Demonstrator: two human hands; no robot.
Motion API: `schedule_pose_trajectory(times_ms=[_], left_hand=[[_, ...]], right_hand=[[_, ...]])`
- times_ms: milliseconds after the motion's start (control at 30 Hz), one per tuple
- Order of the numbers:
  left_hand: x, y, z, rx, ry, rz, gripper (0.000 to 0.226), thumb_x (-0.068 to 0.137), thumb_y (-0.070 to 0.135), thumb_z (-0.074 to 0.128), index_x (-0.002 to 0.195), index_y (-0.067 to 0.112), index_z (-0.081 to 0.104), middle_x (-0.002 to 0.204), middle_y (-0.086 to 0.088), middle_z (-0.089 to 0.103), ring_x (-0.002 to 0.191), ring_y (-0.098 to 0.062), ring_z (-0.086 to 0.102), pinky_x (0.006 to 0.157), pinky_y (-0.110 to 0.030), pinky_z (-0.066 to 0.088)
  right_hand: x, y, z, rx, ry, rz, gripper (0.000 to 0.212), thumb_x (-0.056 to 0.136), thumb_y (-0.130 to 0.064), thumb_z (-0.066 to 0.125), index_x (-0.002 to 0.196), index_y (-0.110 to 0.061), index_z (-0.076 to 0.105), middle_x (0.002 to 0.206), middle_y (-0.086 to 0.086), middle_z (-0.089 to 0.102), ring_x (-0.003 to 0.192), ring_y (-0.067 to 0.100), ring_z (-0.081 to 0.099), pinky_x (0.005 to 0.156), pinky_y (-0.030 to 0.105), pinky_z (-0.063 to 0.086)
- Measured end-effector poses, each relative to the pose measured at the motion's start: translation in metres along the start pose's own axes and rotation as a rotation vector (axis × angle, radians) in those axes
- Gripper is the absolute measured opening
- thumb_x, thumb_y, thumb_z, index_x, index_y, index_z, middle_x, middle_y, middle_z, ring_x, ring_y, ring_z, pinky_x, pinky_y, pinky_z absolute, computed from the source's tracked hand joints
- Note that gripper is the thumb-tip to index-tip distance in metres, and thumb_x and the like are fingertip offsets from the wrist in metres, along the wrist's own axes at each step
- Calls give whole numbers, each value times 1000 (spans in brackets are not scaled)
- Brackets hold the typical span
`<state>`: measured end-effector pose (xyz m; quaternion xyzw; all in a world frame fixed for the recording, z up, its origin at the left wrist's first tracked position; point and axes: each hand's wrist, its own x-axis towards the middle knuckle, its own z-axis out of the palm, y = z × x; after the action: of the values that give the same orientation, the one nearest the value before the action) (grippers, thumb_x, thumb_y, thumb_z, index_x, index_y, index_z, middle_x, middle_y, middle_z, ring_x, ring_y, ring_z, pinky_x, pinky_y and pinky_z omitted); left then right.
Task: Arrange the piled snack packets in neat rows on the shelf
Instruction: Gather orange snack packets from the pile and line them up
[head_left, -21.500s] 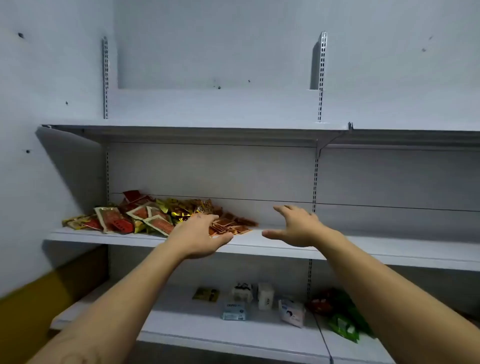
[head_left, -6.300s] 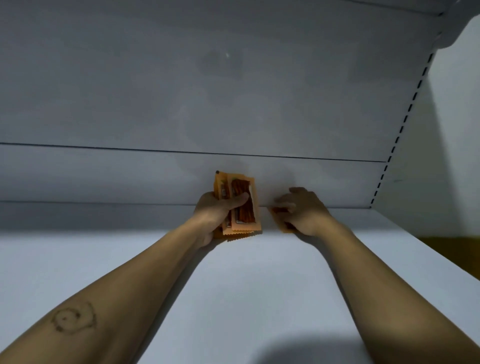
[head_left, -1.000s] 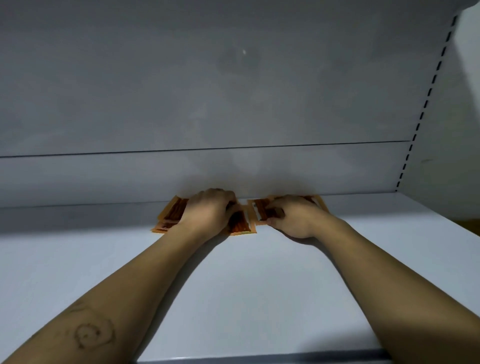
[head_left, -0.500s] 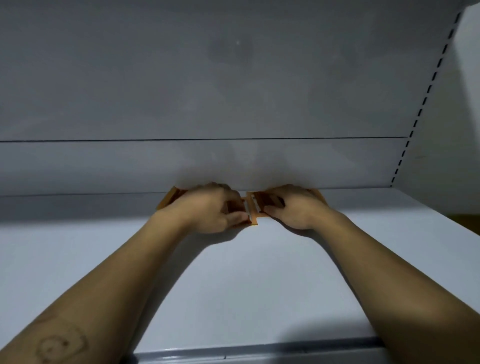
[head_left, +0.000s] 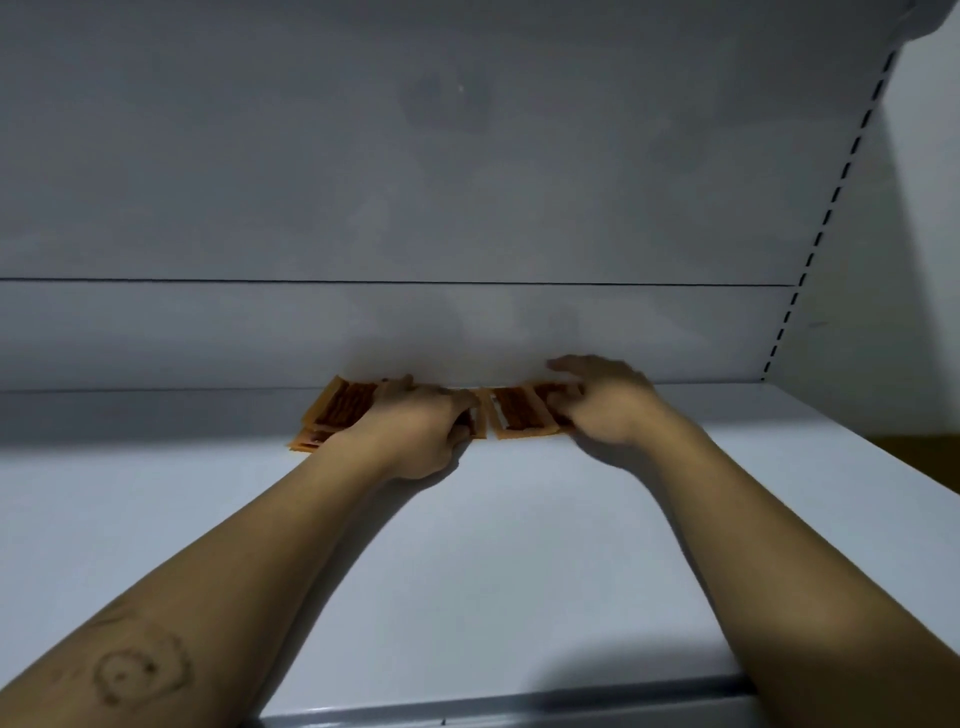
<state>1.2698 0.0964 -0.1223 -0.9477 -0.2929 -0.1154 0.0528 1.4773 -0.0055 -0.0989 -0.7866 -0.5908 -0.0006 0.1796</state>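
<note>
The orange snack packets (head_left: 519, 415) lie flat in a row at the far edge of the white shelf (head_left: 493, 561), pressed up to the foot of the grey back panel (head_left: 467, 332). Each shows a dark brown picture framed in orange. At the left end of the row, a few packets (head_left: 340, 413) overlap one another and fan slightly toward the near side. A single packet sits in the gap between the two hands, and more of the row continues to the right under the right hand.

The left hand (head_left: 410, 434) lies palm down over the packets left of centre. Its fingers are bent over the top of them and its thumb is tucked against the near edge, so it appears to be pinching a packet rather than merely covering it. The right hand (head_left: 608, 405) is blurred. Its fingers are loosely bent and spread, the lower ones resting on the right-hand packets and one finger lifted clear above them, with nothing clasped.

Both bare forearms reach in from the near side across the shelf. The left forearm carries a dark round drawing (head_left: 140, 670). A slotted upright (head_left: 826, 218) runs up the right side of the back panel, and the shelf's grey front lip (head_left: 519, 706) crosses the near edge
</note>
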Motion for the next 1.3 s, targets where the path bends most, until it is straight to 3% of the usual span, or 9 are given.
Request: schedule_pose_trajectory(times_ms=[100,267,333,533,700,867,1067,1167,1300], left_hand=[[-1,10,1,-6,43,65,35,101,40,44,132,29,56,137,2,57,125,-26,49,100,-36,38],[2,27,1,-91,-82,97,41,101,52,39,129,31,60,130,2,62,120,-26,55,96,-39,47],[4,26,-1,-96,-71,79,35,101,49,43,119,28,65,118,2,66,108,-25,59,88,-38,50],[5,22,1,-75,-60,17,42,100,50,46,131,26,58,124,-1,63,110,-25,58,87,-35,49],[6,21,3,-61,-36,24,41,99,50,46,129,24,58,121,-3,65,107,-26,60,87,-36,51],[4,23,4,-51,7,81,41,101,46,45,136,27,57,129,-1,62,116,-25,57,93,-34,48],[5,23,5,-60,2,95,39,102,43,44,135,28,57,129,-1,62,117,-24,56,94,-32,46],[7,25,6,-72,1,93,37,101,41,45,132,27,59,127,-1,63,115,-24,56,92,-32,46],[8,26,4,-84,-36,125,31,102,39,43,124,26,61,120,0,64,110,-24,57,86,-31,45]], right_hand=[[0,14,-9,-86,-10,77,44,97,-43,53,139,-35,50,146,-3,51,129,25,49,105,35,36],[0,11,5,-222,-195,30,41,92,-66,47,124,-42,57,125,-8,63,115,23,53,98,42,29],[4,12,4,-222,-196,39,39,89,-68,50,114,-39,57,117,-8,65,104,21,52,93,42,28],[5,8,8,-206,-117,95,43,87,-70,49,89,-28,53,94,-5,59,91,22,52,87,38,37],[15,-1,19,-276,-7,140,40,95,-57,46,98,-19,60,100,6,65,99,30,59,81,36,34],[25,-11,23,-191,10,223,23,93,-35,60,85,-13,57,94,9,66,75,27,53,66,30,43],[28,2,13,-36,89,301,14,92,-18,60,85,-6,63,82,9,61,69,24,53,61,27,41],[28,5,13,23,86,292,17,92,-20,61,89,-5,69,81,9,63,68,23,55,58,26,41],[24,1,19,94,39,209,35,91,-40,57,65,-17,64,66,2,60,65,21,58,53,26,37]])
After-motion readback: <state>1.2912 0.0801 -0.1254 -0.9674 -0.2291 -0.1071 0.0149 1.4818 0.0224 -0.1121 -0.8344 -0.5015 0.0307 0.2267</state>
